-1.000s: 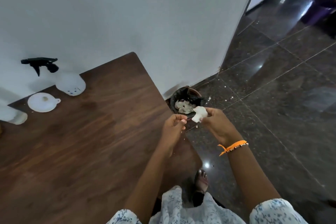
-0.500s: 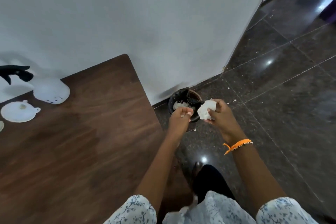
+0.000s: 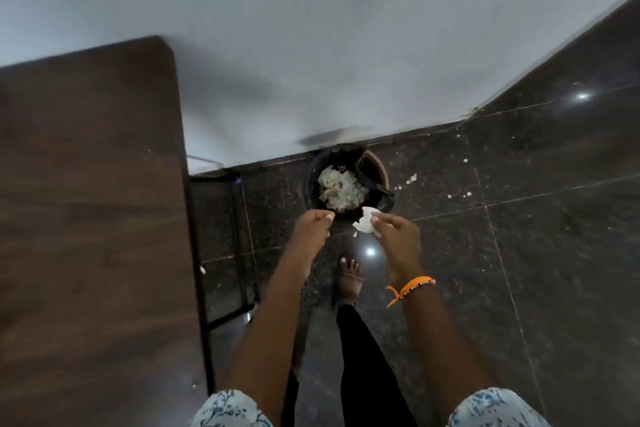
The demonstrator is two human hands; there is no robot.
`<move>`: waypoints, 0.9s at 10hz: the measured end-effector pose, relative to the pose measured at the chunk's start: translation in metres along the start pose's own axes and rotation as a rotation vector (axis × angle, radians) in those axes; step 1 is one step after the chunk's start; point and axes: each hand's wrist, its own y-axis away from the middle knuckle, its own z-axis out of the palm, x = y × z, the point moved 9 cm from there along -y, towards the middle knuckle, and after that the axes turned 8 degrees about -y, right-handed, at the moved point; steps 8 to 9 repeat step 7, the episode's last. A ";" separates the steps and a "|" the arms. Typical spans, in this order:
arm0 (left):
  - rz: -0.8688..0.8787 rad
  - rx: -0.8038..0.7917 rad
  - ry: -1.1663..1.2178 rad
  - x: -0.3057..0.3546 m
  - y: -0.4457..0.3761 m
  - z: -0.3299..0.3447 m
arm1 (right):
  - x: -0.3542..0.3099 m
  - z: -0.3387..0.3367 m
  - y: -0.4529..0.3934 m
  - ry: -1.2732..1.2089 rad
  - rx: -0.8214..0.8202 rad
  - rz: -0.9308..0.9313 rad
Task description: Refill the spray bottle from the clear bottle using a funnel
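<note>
My right hand [image 3: 394, 229] pinches a crumpled white tissue [image 3: 364, 224] just in front of a small bin [image 3: 372, 163] on the floor. My left hand [image 3: 310, 226] hovers beside it with fingers curled together and nothing visible in them. The bin has a black liner and holds a heap of crumpled white tissues [image 3: 341, 191]. The spray bottle, the funnel and the clear bottle are out of view.
The brown wooden table [image 3: 90, 218] fills the left side, with its black metal leg frame [image 3: 235, 253] beside the bin. A white wall [image 3: 311, 45] stands behind the bin. My bare foot [image 3: 349, 279] rests on the dark tiled floor [image 3: 536, 253], which has white specks.
The view swung right and down, so the spray bottle and the funnel left the frame. Both hands moved closer over the bin, with the tissue still in my right hand.
</note>
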 end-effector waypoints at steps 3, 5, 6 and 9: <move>-0.183 0.012 0.156 -0.038 -0.111 0.036 | 0.057 0.024 -0.131 0.188 0.066 0.038; -0.143 0.014 0.173 -0.035 -0.146 0.046 | 0.078 0.052 -0.183 0.143 -0.006 0.128; -0.168 0.016 0.164 -0.038 -0.149 0.044 | 0.076 0.056 -0.187 0.206 0.008 0.169; -0.151 0.037 0.174 -0.034 -0.139 0.040 | 0.065 0.056 -0.170 0.214 -0.023 0.184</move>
